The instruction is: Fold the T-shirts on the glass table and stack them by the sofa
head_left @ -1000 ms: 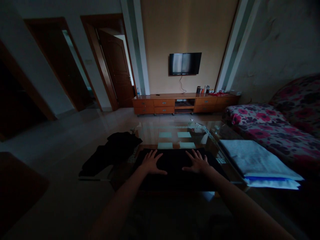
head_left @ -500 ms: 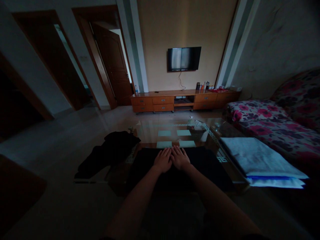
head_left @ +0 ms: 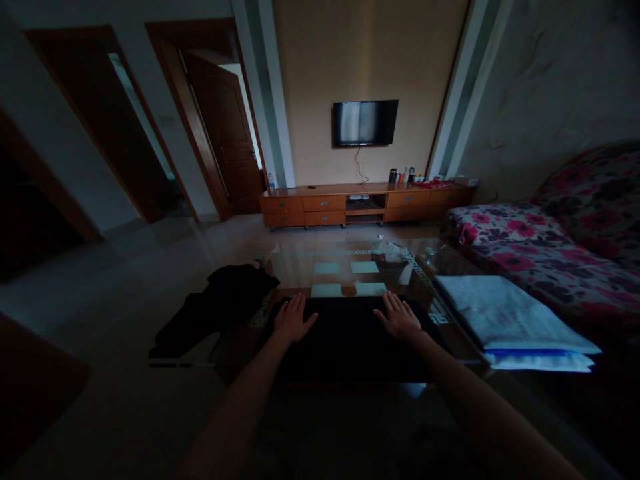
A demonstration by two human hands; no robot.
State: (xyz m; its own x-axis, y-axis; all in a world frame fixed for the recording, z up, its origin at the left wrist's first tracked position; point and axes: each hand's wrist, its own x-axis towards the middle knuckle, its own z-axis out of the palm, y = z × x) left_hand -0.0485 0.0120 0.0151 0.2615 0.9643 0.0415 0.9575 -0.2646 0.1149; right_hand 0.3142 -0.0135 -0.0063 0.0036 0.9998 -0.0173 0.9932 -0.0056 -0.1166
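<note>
A black cloth lies spread flat on the glass coffee table in front of me. Near its far left corner my left hand rests palm down, fingers stretched out and thumb apart. My right hand lies the same way near the far right part of the cloth. Neither hand grips anything. To the left, a crumpled black garment is draped over the table's corner. A folded pale blue cloth with a bright blue layer in it lies on the right side.
A floral sofa stands at the right. Beyond the table, a low wooden TV cabinet with several bottles runs along the wall, below a television. A wooden door stands ajar at the back left.
My hands were together at the middle of the black cloth's far edge. They have moved apart, the left one leftward and the right one rightward.
</note>
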